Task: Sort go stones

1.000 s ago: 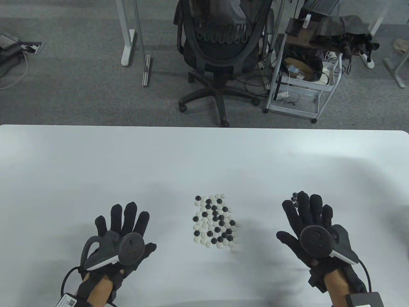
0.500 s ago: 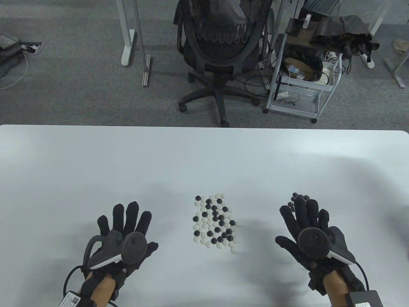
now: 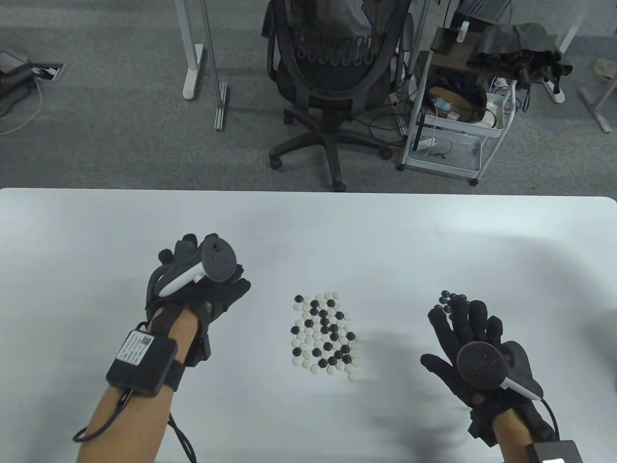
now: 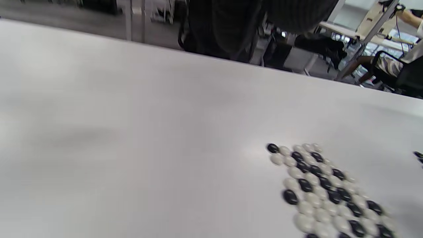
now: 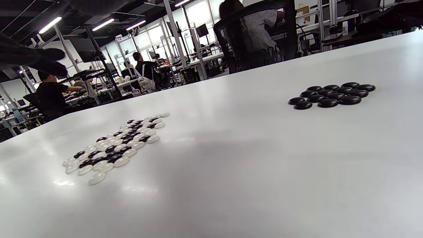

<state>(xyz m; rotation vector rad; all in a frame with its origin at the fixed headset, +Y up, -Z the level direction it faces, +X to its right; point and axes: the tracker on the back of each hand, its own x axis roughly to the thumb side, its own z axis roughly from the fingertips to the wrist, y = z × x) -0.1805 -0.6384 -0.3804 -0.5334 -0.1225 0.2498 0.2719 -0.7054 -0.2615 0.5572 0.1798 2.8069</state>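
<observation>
To sort well, the flat, empty right hand (image 3: 475, 337) should pinch single black stones from the mixed cluster (image 3: 324, 333) toward the black pile (image 3: 450, 296) near the desk's (image 3: 308, 226) right edge, while the left hand (image 3: 202, 284), its grip unreadable, lifts whites.

We see the mixed stone cluster (image 3: 325, 333) mid-table, the left hand (image 3: 205, 277) beside it with fingers curled under, and the right hand (image 3: 465, 337) spread flat near the black stones (image 3: 450, 296).
</observation>
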